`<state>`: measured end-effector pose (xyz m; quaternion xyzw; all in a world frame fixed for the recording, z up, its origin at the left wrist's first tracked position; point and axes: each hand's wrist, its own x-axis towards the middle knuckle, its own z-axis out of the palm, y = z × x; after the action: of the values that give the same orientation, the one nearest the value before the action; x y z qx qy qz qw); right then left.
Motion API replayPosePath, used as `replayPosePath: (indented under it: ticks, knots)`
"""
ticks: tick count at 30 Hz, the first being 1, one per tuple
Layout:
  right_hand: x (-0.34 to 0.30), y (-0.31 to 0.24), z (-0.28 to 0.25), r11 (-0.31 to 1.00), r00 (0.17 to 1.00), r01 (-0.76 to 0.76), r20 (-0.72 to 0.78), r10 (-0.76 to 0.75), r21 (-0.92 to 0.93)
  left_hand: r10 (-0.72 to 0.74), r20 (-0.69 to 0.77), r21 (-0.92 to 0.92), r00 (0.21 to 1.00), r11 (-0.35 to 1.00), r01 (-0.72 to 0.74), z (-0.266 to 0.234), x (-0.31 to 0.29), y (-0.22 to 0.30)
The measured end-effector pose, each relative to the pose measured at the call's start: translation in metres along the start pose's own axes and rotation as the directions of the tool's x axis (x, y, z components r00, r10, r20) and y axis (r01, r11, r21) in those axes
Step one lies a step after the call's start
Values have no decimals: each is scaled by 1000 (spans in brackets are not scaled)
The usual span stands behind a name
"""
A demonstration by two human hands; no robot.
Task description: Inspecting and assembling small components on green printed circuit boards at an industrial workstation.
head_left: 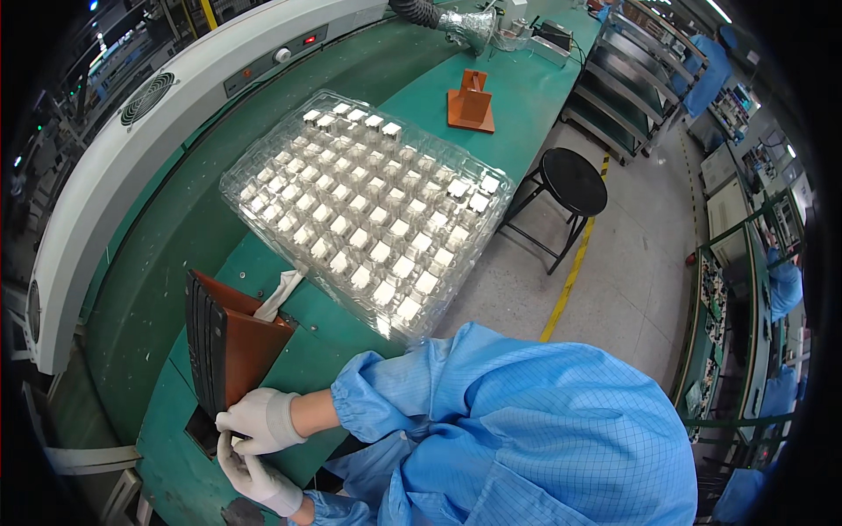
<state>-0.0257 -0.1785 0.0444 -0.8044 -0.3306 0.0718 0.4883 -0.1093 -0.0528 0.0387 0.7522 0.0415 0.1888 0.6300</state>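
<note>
Both my hands wear white gloves and meet at the lower left, over the green bench. My right hand [263, 422], the upper one, has its fingers bent in a pinch. Just below it, my left hand [260, 484] curls its fingertips up toward the same spot. Something small and pale seems to sit between the fingertips, mostly hidden; its kind cannot be made out. Right above the hands stands a brown stand [250, 351] with a black ridged panel [205, 342] on its left side. A dark flat rectangular thing [202, 430] lies beside my right fingertips.
A clear plastic tray [237, 188] with many small silvery-white pieces lies across the green bench [517, 96]. White cloth [279, 296] hangs by the brown stand. Another brown stand [472, 107] is farther back. A white curved machine frame [114, 158] borders the left; a black stool [572, 180] stands right.
</note>
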Motion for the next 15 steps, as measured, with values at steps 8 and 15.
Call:
replayPosePath:
  ticks: [8,15]
  knots:
    - [0,-2,-4,1000,998,16,53,-16,-1,117,24,-51,993,992,-116,0,-10,-2]
    - [-1,4,3,997,996,36,82,-31,-64,122,-368,401,922,915,39,-2,-115,27]
